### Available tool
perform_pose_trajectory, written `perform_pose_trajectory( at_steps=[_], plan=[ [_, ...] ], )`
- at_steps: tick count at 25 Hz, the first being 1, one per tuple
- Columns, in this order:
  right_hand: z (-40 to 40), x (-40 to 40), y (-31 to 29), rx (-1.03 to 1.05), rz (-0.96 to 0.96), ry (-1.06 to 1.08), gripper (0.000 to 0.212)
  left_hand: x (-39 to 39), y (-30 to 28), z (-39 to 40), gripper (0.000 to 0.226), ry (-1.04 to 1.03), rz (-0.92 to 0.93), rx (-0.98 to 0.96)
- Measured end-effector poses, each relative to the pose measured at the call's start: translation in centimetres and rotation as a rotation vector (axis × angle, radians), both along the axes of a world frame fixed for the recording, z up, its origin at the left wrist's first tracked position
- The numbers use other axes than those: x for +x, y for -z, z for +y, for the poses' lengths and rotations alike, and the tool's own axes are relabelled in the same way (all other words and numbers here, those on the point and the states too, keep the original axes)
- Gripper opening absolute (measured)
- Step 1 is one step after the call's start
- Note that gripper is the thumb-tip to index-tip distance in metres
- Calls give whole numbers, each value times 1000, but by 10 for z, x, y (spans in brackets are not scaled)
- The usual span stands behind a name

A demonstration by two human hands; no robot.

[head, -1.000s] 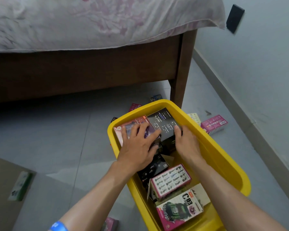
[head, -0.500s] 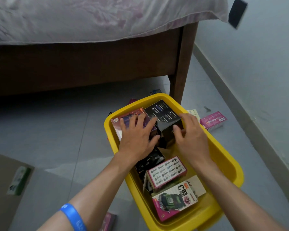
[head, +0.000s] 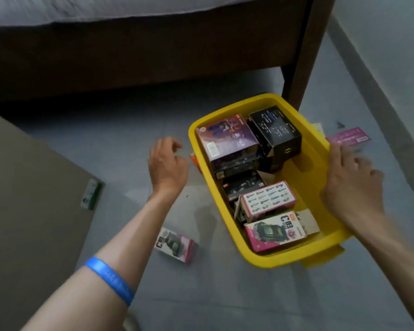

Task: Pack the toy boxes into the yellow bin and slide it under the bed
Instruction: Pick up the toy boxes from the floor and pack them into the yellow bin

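The yellow plastic bin [head: 318,161] stands on the grey floor [head: 134,139] beside the dark wooden bed leg [head: 304,56], partly filled with toy boxes. Both hands are empty, fingers loose: the left hand [head: 167,163] hovers left of the bin, the right hand [head: 351,185] over its right rim. I judge it best to take next the pink flat box [head: 348,137] near the wall-side rim and the small pink-and-white carton [head: 176,244] on the floor, laying them flat in the free space.

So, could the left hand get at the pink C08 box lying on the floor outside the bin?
Probably yes. The left hand is empty and loosely curled over bare floor, and the pink C08 box lies on that same side of the yellow bin, with nothing between them.
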State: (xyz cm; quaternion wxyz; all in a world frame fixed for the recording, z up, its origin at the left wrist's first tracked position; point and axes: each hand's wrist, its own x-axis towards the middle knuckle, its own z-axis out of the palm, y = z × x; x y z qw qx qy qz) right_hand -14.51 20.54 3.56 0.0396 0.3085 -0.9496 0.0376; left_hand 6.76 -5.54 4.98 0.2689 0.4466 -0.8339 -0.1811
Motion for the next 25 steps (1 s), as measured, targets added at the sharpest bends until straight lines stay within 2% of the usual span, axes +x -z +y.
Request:
perform_pose_trajectory(
  at_steps=[1, 4, 5, 6, 8, 10, 13, 14, 15, 16, 17, 19, 21, 23, 25],
  plan=[
    [-4, 6, 2, -9, 30, -69, 69, 28, 9, -5, 39, 59, -259, 84],
    [-21, 29, 5, -1, -35, -395, 60, 100, 43, -6, 78, 535, -1081, 532],
    [-25, 36, 6, 20, -55, -490, 56, 117, 58, -1, 92, 632, -1222, 576],
    [-26, 40, 7, 26, -78, -540, 55, 132, 73, 6, 96, 687, -1255, 545],
    [-23, 42, 5, 4, -181, -522, 51, 151, 93, 18, 76, 652, -1085, 395],
    [-16, 37, 6, 16, -348, -452, 40, 146, 84, 12, 58, 437, -777, 399],
    [-10, 31, 10, -111, -551, -324, 35, 103, 24, -22, 49, 125, -121, 445],
    [-8, 30, 10, -153, -586, -297, 33, 81, -5, -29, 50, 143, 68, 422],
    [-7, 31, 10, -170, -604, -283, 32, 55, -33, -28, 53, 231, 161, 380],
    [-7, 31, 9, -171, -610, -276, 30, 29, -57, -17, 58, 372, 149, 336],
    [-6, 32, 7, -171, -601, -273, 28, 2, -71, -2, 64, 513, 42, 267],
    [-3, 38, 2, -180, -545, -264, 23, -39, -75, 36, 72, 698, -263, 13],
    [6, 43, -3, -119, -484, -266, 17, -59, -53, 68, 68, 752, -539, -267],
    [16, 52, -2, 62, -458, -321, 14, -64, -26, 79, 69, 713, -717, -315],
    [29, 57, 1, 182, -427, -355, 16, -62, -13, 77, 78, 698, -743, -221]
  ],
)
